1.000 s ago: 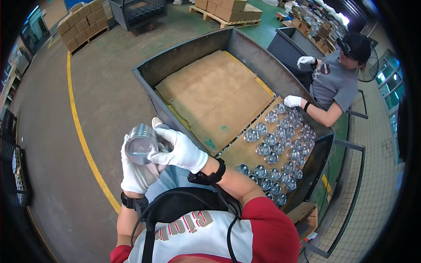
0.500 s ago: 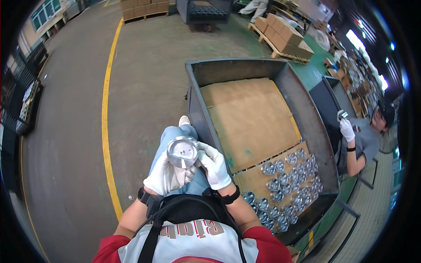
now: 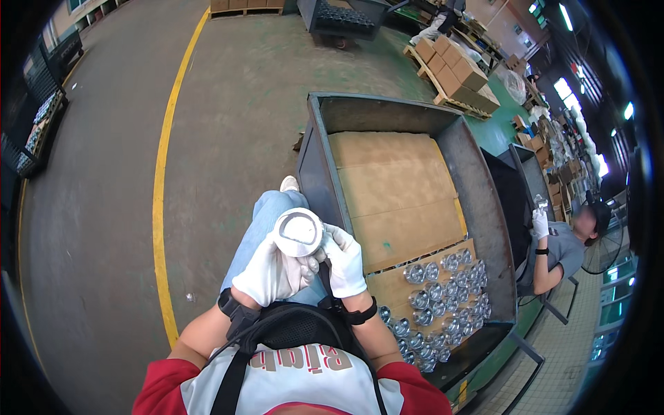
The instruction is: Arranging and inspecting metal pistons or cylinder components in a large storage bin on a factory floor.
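Observation:
A round silver metal piston (image 3: 299, 232) is held up before my body, its flat face with a shallow recess turned upward. My left hand (image 3: 274, 274), in a white glove, grips it from below and the left. On its right side the gloved fingers of my right hand (image 3: 343, 261) close against the rim. Part of the piston's underside is hidden by the gloves. Similar shiny pistons (image 3: 453, 294) stand in rows on cardboard in the near part of a grey metal bin, to the right of my hands.
The grey bin (image 3: 319, 155) has a cardboard sheet (image 3: 394, 200) on its bottom. A co-worker (image 3: 553, 249) in white gloves stands beyond its right side, holding a shiny part. Boxes on a pallet (image 3: 456, 72) and another cart (image 3: 342, 24) stand farther off. A yellow floor line (image 3: 160, 180) runs at left.
The piston has been turned in my hands, so its recessed face shows differently. It sits slightly farther right, and my view has shifted a little. Both hands keep hold.

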The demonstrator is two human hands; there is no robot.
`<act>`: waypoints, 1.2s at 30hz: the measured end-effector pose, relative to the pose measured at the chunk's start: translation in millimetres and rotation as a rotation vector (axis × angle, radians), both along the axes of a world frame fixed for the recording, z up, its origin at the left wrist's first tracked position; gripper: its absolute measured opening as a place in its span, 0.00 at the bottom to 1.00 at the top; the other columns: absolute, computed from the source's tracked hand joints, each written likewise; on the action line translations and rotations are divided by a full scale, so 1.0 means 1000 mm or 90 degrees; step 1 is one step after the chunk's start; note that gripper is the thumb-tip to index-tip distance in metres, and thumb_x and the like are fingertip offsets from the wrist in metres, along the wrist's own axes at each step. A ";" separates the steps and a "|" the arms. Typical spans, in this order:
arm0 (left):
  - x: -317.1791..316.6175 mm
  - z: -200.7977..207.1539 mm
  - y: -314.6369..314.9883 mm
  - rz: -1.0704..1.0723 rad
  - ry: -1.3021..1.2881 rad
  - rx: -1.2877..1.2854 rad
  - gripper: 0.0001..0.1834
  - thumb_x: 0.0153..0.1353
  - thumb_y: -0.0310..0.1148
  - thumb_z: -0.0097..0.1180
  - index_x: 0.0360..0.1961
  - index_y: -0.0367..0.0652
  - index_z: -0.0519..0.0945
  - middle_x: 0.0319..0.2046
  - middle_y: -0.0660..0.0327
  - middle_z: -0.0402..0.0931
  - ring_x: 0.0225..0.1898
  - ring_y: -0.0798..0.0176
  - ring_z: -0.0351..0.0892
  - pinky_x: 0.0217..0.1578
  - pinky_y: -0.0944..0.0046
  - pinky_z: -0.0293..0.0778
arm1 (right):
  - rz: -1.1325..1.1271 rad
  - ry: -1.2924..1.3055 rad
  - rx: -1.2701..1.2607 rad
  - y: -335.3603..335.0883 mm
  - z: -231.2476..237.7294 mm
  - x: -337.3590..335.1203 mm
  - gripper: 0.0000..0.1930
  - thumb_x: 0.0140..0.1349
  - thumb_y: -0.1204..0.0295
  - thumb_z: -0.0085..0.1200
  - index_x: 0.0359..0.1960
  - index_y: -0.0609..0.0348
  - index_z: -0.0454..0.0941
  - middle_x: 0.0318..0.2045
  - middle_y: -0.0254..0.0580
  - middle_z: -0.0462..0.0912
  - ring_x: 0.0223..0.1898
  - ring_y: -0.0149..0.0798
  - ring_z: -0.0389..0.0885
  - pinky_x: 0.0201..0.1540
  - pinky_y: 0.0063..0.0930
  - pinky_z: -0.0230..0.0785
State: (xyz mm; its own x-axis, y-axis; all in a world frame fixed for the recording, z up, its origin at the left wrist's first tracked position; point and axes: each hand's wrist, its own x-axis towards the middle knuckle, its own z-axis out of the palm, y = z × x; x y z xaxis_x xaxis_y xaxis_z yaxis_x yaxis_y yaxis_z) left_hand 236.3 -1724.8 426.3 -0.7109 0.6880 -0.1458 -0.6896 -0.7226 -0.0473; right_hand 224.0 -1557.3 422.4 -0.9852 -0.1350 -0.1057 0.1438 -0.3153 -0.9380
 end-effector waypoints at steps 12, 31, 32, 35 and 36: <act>-0.007 0.009 -0.025 0.079 -0.059 -0.169 0.35 0.64 0.68 0.40 0.45 0.45 0.78 0.33 0.59 0.81 0.27 0.58 0.80 0.26 0.59 0.76 | -0.065 0.455 0.285 -0.042 -0.019 -0.014 0.15 0.58 0.80 0.57 0.47 0.64 0.81 0.31 0.48 0.83 0.32 0.48 0.82 0.36 0.34 0.75; 0.033 -0.079 -0.105 0.166 -0.038 -0.171 0.36 0.65 0.64 0.47 0.67 0.55 0.67 0.31 0.61 0.67 0.30 0.62 0.71 0.31 0.60 0.72 | -0.183 0.100 0.646 0.055 -0.027 -0.035 0.16 0.64 0.64 0.52 0.51 0.51 0.79 0.26 0.48 0.83 0.27 0.50 0.82 0.32 0.42 0.75; 0.036 -0.083 -0.102 0.177 -0.075 -0.179 0.37 0.63 0.66 0.46 0.65 0.55 0.68 0.29 0.60 0.68 0.27 0.61 0.70 0.28 0.59 0.69 | -0.164 0.098 0.703 0.074 -0.052 -0.030 0.17 0.64 0.65 0.51 0.53 0.53 0.79 0.27 0.48 0.84 0.26 0.50 0.82 0.32 0.42 0.74; 0.031 -0.091 -0.100 0.169 -0.079 -0.172 0.37 0.62 0.66 0.47 0.64 0.54 0.70 0.30 0.60 0.68 0.27 0.61 0.70 0.27 0.60 0.67 | 0.031 -0.128 0.621 0.127 -0.144 -0.013 0.23 0.62 0.68 0.50 0.60 0.52 0.76 0.27 0.42 0.83 0.24 0.39 0.79 0.31 0.34 0.73; 0.028 -0.093 -0.100 0.161 -0.082 -0.170 0.37 0.62 0.66 0.47 0.64 0.54 0.70 0.30 0.60 0.68 0.27 0.61 0.70 0.27 0.60 0.68 | 0.085 0.032 0.823 0.142 -0.189 -0.003 0.25 0.61 0.69 0.50 0.62 0.52 0.74 0.27 0.42 0.82 0.22 0.35 0.77 0.29 0.32 0.72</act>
